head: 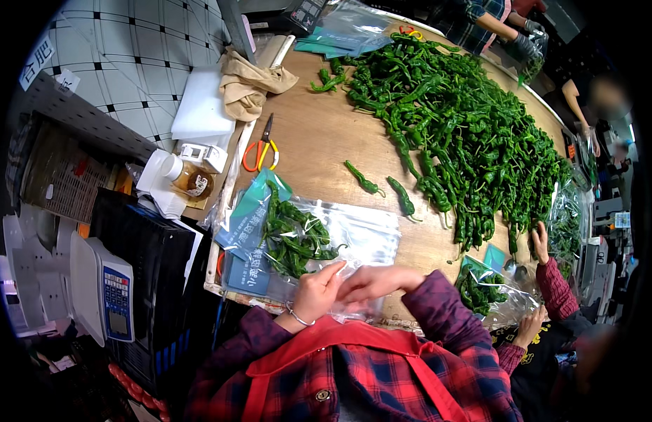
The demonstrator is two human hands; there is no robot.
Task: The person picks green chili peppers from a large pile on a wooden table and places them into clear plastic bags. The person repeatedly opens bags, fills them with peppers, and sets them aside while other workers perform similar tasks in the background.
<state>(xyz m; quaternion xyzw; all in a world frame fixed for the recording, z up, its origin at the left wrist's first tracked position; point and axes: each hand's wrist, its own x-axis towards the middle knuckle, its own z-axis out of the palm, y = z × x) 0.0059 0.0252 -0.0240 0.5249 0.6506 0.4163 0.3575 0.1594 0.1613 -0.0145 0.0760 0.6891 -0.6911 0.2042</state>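
Note:
Green peppers lie inside a clear plastic bag (pixel 299 235) with a teal and blue printed part, near the table's front left corner. My left hand (pixel 318 290), with a metal bracelet at the wrist, pinches the bag's gathered open end below the peppers. Beside it, my right hand (pixel 376 282) is bent and slightly blurred, its fingertips hidden behind or against the left hand; whether it grips the plastic I cannot tell. Flat bags lie under the filled one. Two loose green peppers (pixel 401 198) rest on the wood beyond. A large heap of green peppers (pixel 463 126) spreads across the table.
Scissors with orange and yellow handles (pixel 261 153) lie at the left edge, near a beige cloth (pixel 252 84) and a capped bottle (pixel 189 176). A digital scale (pixel 115 300) stands at left. At right, a co-worker's hand (pixel 540 242) touches the heap; gloved co-worker hands are across the table.

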